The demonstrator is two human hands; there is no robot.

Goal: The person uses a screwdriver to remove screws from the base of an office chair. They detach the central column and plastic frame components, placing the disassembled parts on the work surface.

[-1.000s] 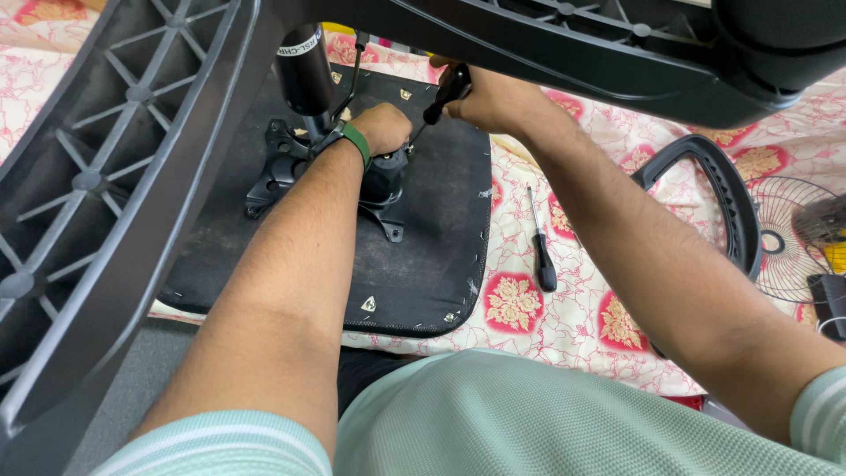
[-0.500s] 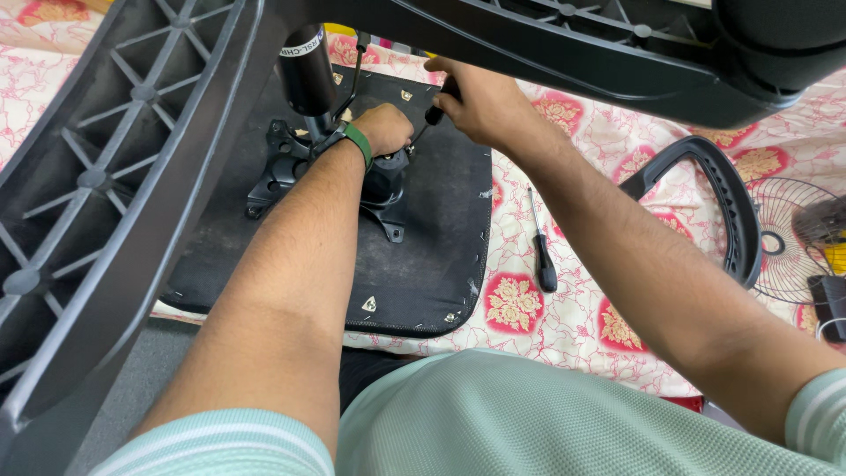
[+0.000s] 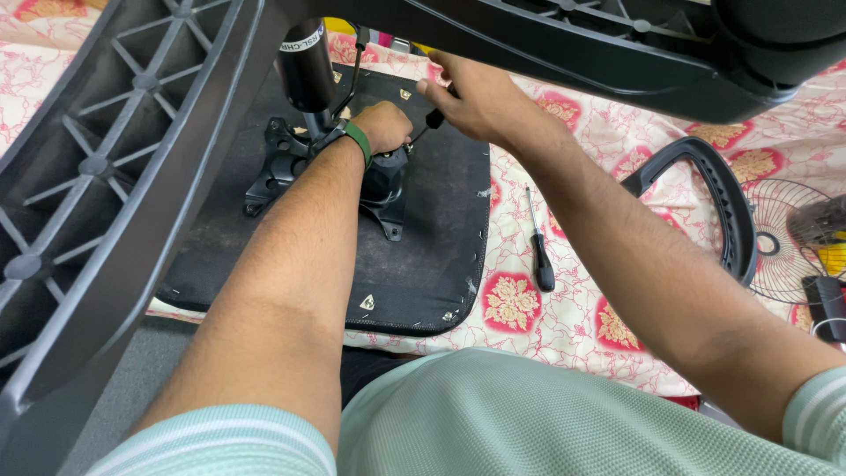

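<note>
Black metal is what both hands work on: the tilt mechanism (image 3: 330,172) bolted to the underside of an upturned chair seat (image 3: 423,256), which lies flat on a floral bedsheet (image 3: 573,317). The left hand (image 3: 383,126), a green band at its wrist, is curled into a loose fist right on top of the mechanism's near end, pressing or gripping it; what exactly the fingers close around is hidden beneath the knuckles. The right hand (image 3: 471,99) sits just beyond and to the right, closed around the black handle of a screwdriver (image 3: 429,122). That tool's long axis slants down and leftward from the right palm toward the left fist, so its tip meets the mechanism just beside the left hand, probably at a fastener, though the tip itself is too small to make out. The left hand is thus the nearer one to the mechanism, touching it, while the right reaches it only through the tool.

Rising from the mechanism's far end is the gas lift cylinder (image 3: 304,66), tilted toward the camera and passing behind the chair's star base (image 3: 115,176), whose ribbed black arms cross the top and left of the view. A second screwdriver (image 3: 539,251) lies on the sheet just off the seat's right edge, well apart from both hands, its shaft pointing away from the person. Farther right rest a curved armrest (image 3: 718,198) and a wire fan grille (image 3: 797,238).
</note>
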